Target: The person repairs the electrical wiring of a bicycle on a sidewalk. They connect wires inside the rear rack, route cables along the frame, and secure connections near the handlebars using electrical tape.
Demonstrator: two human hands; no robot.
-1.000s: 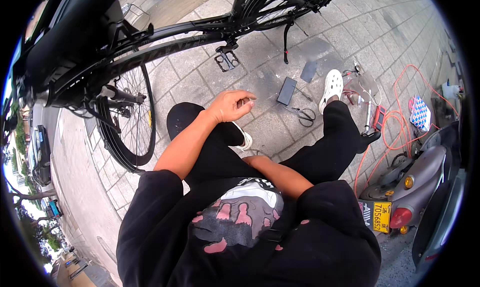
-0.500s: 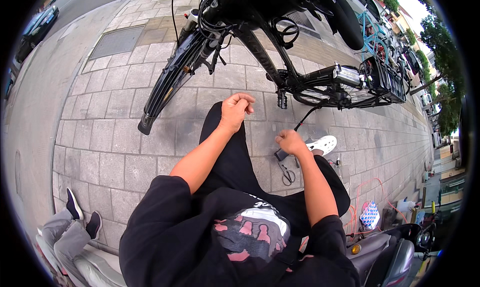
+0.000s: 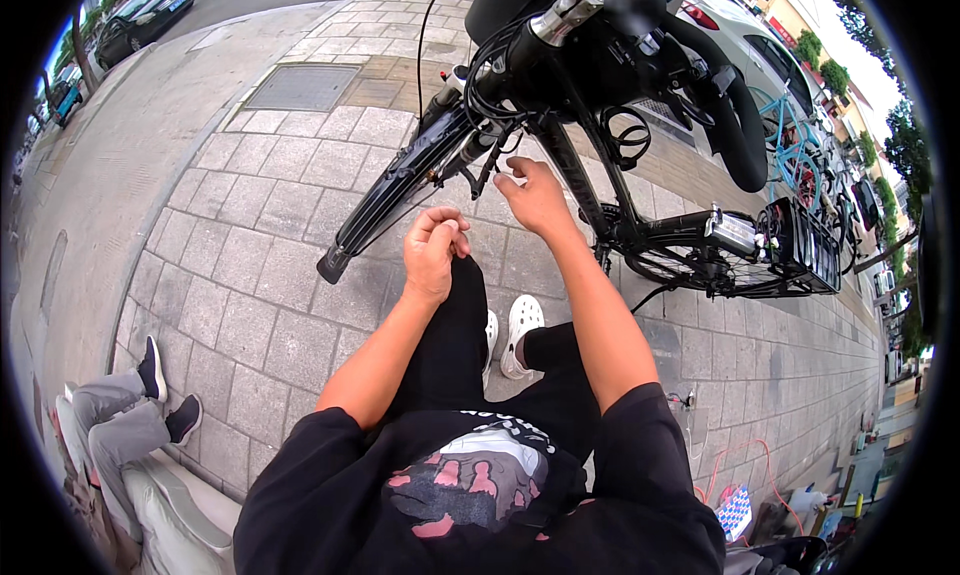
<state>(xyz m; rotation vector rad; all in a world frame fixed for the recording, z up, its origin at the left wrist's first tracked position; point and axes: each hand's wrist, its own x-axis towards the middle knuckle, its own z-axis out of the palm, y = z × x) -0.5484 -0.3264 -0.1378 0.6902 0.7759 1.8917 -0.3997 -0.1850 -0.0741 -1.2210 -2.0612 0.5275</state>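
A black bicycle [image 3: 555, 135] stands in front of me, its front mudguard [image 3: 390, 185] slanting down to the left. My left hand [image 3: 432, 250] is in the air right of the mudguard's lower part, its fingers loosely curled with nothing visible in them. My right hand [image 3: 532, 197] is higher, near the fork's brake parts [image 3: 485, 170], with thumb and fingers apart; I cannot tell whether it touches them. Below my hands are my white clogs [image 3: 525, 325] and black trousers.
A person's grey-trousered legs [image 3: 120, 425] are at lower left. An orange hose [image 3: 765, 460] and checked package [image 3: 733, 510] lie at lower right. Parked bikes [image 3: 795, 155] and a white car [image 3: 760, 45] stand behind the bicycle; a dark car [image 3: 145, 20] is on the road.
My right hand has risen from my lap toward the front fork; my left hand has moved slightly. My right foot is drawn in beside the left, and my view has turned.
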